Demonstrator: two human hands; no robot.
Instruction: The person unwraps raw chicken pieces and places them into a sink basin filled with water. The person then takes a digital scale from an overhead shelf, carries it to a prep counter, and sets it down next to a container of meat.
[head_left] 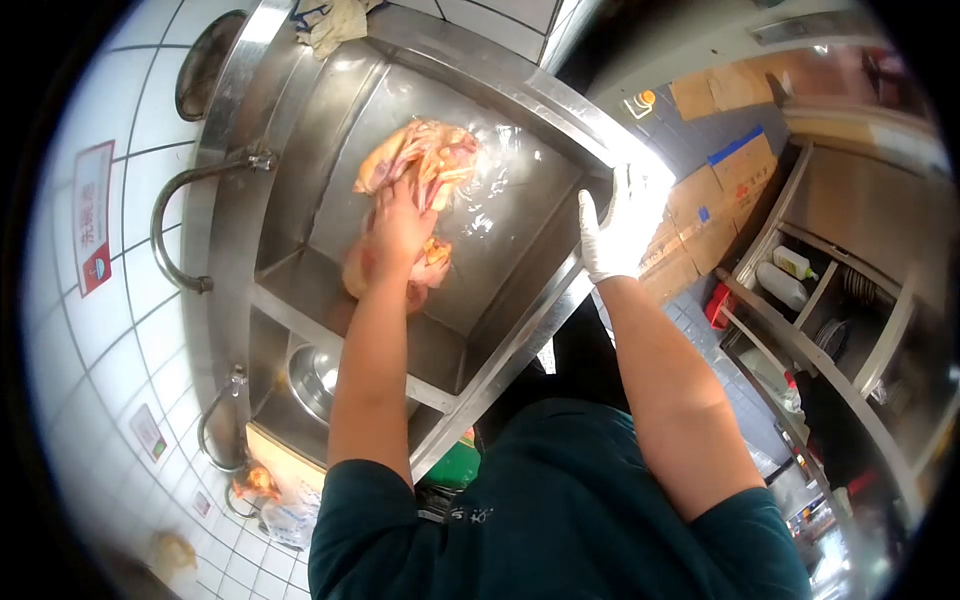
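Note:
Two raw chickens lie in the stainless steel sink (310,190), the upper chicken (430,155) farther in and the lower chicken (430,268) nearer to me. My bare left hand (400,225) reaches between them, its fingers closed on the flesh of the upper one. The wrist covers part of the lower chicken. On the sink's right rim, my right hand (622,228) wears a white glove. Its fingers point away from me, with the thumb apart, and it holds nothing. Glare washes out part of the glove.
Curved taps (165,225) rise along the tiled wall. A crumpled cloth (330,22) lies at the far corner. In the neighbouring basin sits a metal bowl (312,380). Flattened cardboard (725,185) covers the floor, and a metal cabinet (865,210) holding dishes and bottles stands right.

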